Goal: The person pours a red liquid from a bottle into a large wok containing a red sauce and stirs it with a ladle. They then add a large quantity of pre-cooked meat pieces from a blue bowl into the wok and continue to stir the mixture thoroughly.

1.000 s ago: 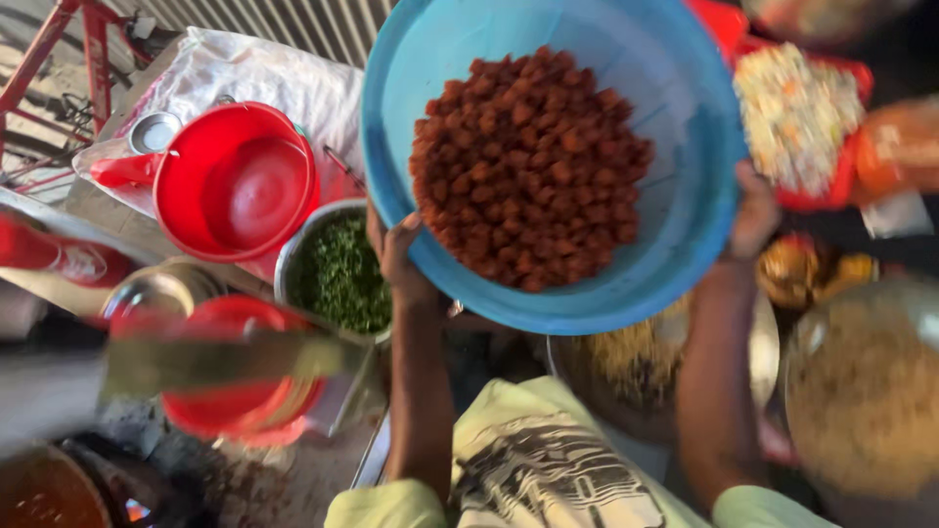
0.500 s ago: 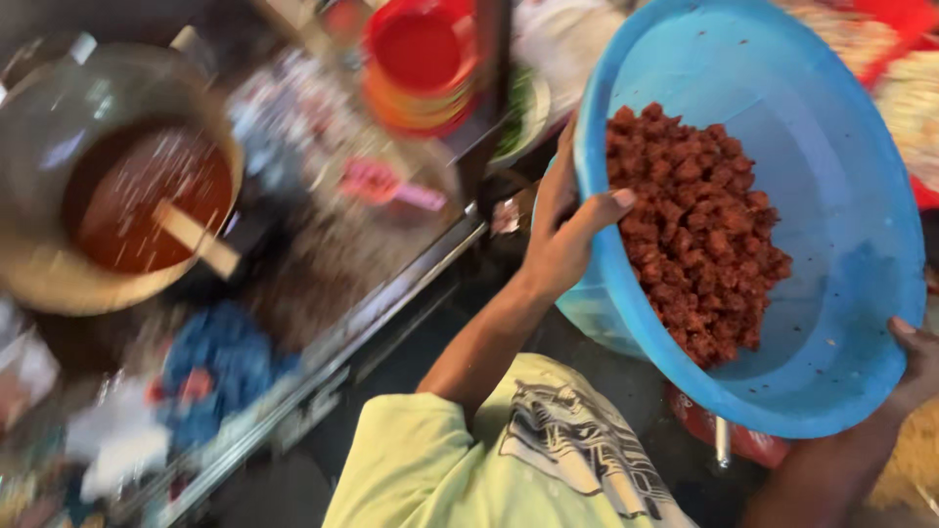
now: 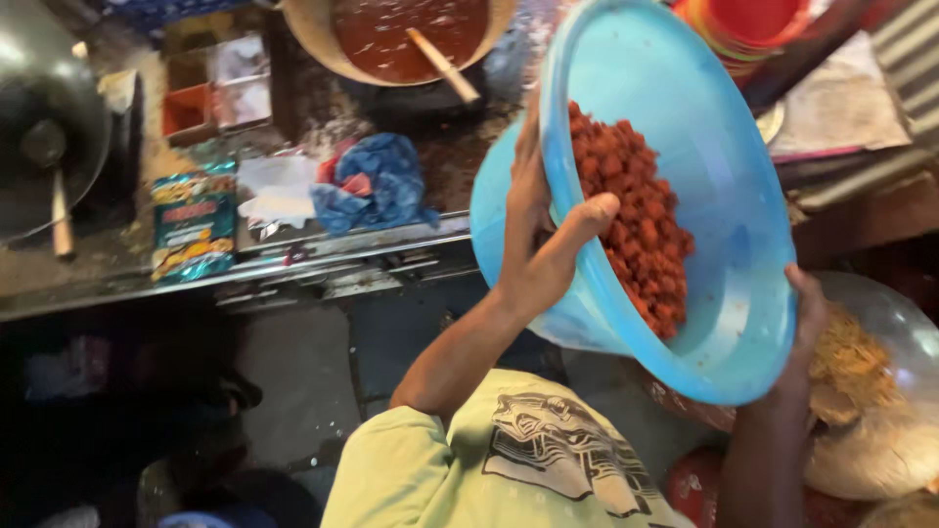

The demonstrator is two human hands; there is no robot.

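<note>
Head view: the left hand (image 3: 538, 244) grips the near rim of a big blue bowl (image 3: 724, 176), its fingers (image 3: 528, 166) spread flat against the outside wall and the thumb hooked over the rim to the inside. The right hand (image 3: 807, 313) clasps the opposite rim, the fingers wrapped behind the edge so that only their backs show. The bowl is lifted clear of the worktop (image 3: 293, 264) and tilted steeply toward the left-hand side. Just past the left thumb, a heap of reddish-brown fried pieces (image 3: 636, 215) lies banked against the lower inside wall.

Beyond the left fingers, on the worktop, stands a wide pot of red sauce (image 3: 391, 29) with a wooden spoon (image 3: 445, 66) leaning in it. Further out from those fingers lie a crumpled blue cloth (image 3: 377, 181) and a shiny snack packet (image 3: 194, 223). Above the bowl's far rim sits a stack of red bowls (image 3: 753, 24). Just beside the right fingers, lower down, is a clear bag of pale shredded food (image 3: 866, 391).
</note>
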